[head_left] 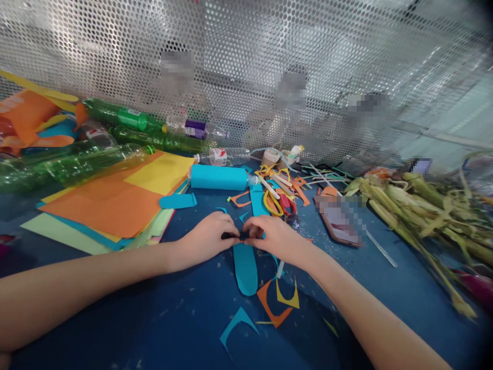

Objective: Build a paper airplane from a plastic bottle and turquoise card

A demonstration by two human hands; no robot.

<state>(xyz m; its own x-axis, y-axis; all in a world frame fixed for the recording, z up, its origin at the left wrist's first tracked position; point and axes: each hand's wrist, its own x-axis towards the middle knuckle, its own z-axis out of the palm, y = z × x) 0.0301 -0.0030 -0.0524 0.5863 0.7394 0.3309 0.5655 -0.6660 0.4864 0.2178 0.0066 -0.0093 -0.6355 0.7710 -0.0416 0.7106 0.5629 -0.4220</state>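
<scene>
A blue paper strip (245,272) with a rounded near end lies on the table between my hands. My left hand (211,234) pinches its far end from the left, fingertips together. From the right, my right hand (275,239) pinches the same end, close to the left fingertips. Both sets of fingers partly hide that end. Beyond my hands lies a bottle wrapped in blue paper (219,177). A second rounded blue paper piece (178,201) rests to the left of my hands, by the stacked sheets.
Coloured paper sheets (100,200) are stacked at left, with green plastic bottles (92,159) behind. Yellow-and-red scissors (274,203) lie among scraps. A phone (339,221) and corn husks (416,210) are at right. Cut scraps (275,303) lie near me. A perforated metal panel (239,61) stands behind.
</scene>
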